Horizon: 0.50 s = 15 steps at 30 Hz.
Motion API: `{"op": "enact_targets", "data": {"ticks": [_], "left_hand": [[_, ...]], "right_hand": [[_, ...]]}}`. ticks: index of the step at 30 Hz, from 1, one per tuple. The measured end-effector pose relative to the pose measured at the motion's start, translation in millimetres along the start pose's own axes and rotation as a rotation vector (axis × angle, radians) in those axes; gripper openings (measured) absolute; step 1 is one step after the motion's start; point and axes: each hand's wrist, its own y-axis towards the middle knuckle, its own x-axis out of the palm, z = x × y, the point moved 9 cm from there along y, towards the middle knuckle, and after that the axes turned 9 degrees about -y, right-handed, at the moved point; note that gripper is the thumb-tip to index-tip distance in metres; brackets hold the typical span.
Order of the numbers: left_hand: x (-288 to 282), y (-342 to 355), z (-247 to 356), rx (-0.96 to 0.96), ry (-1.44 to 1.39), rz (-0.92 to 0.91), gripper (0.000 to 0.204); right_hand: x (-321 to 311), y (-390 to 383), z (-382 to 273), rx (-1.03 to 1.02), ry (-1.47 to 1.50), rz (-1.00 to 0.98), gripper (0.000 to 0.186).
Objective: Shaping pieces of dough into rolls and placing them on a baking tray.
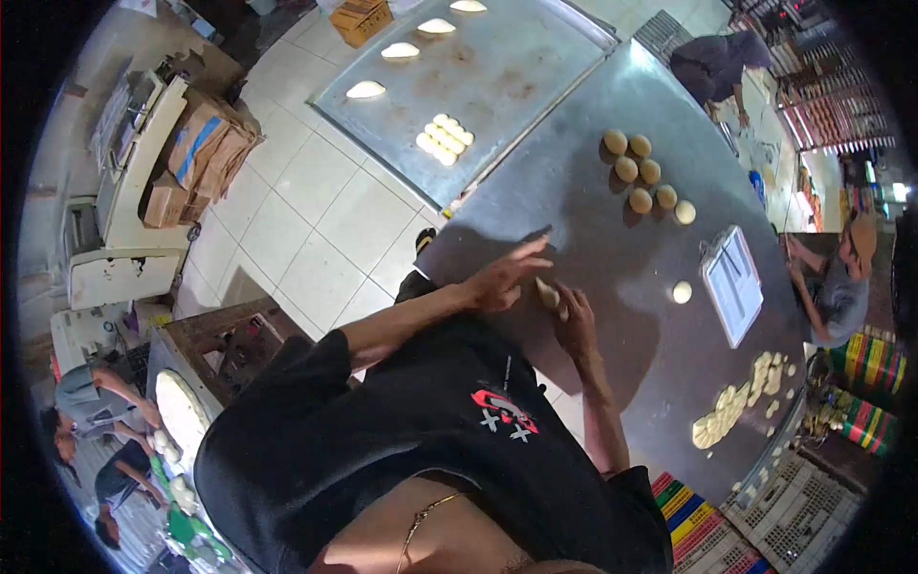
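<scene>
Obs.: left hand (pixel 502 279) lies on the steel table (pixel 612 220), fingers spread and extended toward the table's middle, holding nothing that I can see. Right hand (pixel 572 320) is cupped around a small piece of dough (pixel 547 293), which sits between the two hands on the table's near side; whether the fingers fully close on it cannot be told.

Risks (judgement): the piece is soft and likely tacky; on bare metal it could stick or tear if pressed too hard. It lies not far from the table edge, so a sideways roll could carry it off onto the tiled floor (pixel 316 220).

Materials: table surface is dull grey sheet metal, smooth, faintly smudged. Six rolled dough balls (pixel 643 172) sit in a tight cluster well apart, matte, pale tan, round. A single ball (pixel 682 292) rests just beside a flat digital scale (pixel 734 284). Irregular cut dough chunks (pixel 741 397) heap near the right edge.
</scene>
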Motion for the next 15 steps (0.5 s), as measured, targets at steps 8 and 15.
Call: {"op": "enact_targets", "data": {"ticks": [8,15], "left_hand": [[-192,-64,-10,-0.291,0.077,0.616,0.045],[-277,-93,-37,-0.426,0.093,0.792,0.041]], "right_hand": [[48,126,34,0.603,1.165,-0.587,0.042],[4,416,-93,-0.095,0.848,-0.164,0.05]]}}
